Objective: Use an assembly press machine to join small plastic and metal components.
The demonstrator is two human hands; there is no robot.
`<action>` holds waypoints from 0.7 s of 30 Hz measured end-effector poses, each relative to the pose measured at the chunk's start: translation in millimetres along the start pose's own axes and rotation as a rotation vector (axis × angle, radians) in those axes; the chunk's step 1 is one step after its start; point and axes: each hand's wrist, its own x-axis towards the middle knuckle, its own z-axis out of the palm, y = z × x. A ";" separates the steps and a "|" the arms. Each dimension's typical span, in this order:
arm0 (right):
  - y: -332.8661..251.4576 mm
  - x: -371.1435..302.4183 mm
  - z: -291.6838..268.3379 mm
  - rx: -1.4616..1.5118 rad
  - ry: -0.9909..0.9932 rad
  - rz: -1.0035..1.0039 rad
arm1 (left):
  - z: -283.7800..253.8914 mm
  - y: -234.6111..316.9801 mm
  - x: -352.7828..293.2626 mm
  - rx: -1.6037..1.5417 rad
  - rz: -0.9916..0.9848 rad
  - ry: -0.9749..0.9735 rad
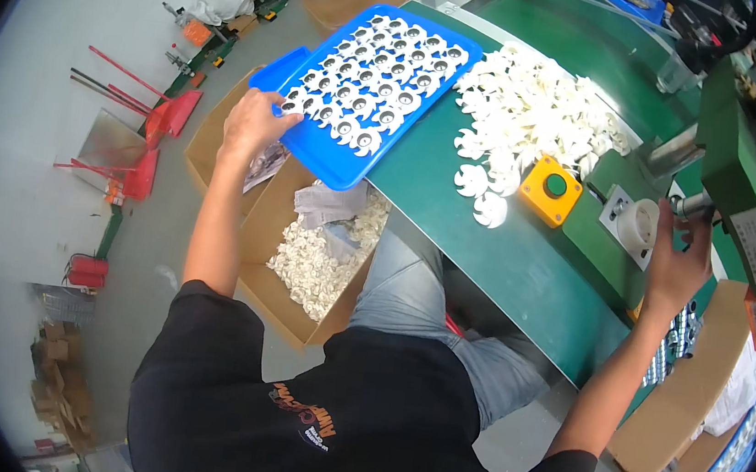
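Note:
At the near left corner of a blue tray [340,173], my left hand [256,124] pinches a white curved-tooth plastic part [289,106] with a dark round centre. Similar parts [371,79] lie in rows across the tray. On the right, my right hand [677,263] is at the green press [744,173], its fingers curled beside the white round fixture [638,224] and under the metal ram [693,205]. Whatever those fingers hold is hidden. A yellow box with a green push button [556,186] stands left of the fixture.
White plastic parts without dark centres [539,110] are heaped on the green bench [461,236]. Below the tray, a cardboard box [274,303] holds many small pale pieces. Another cardboard box [684,388] and shiny metal cylinders [675,346] sit near my right forearm.

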 end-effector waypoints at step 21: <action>-38.4 -98.6 -54.5 0.228 -0.333 -0.181 | 1.2 67.7 -24.5 -0.269 0.482 0.209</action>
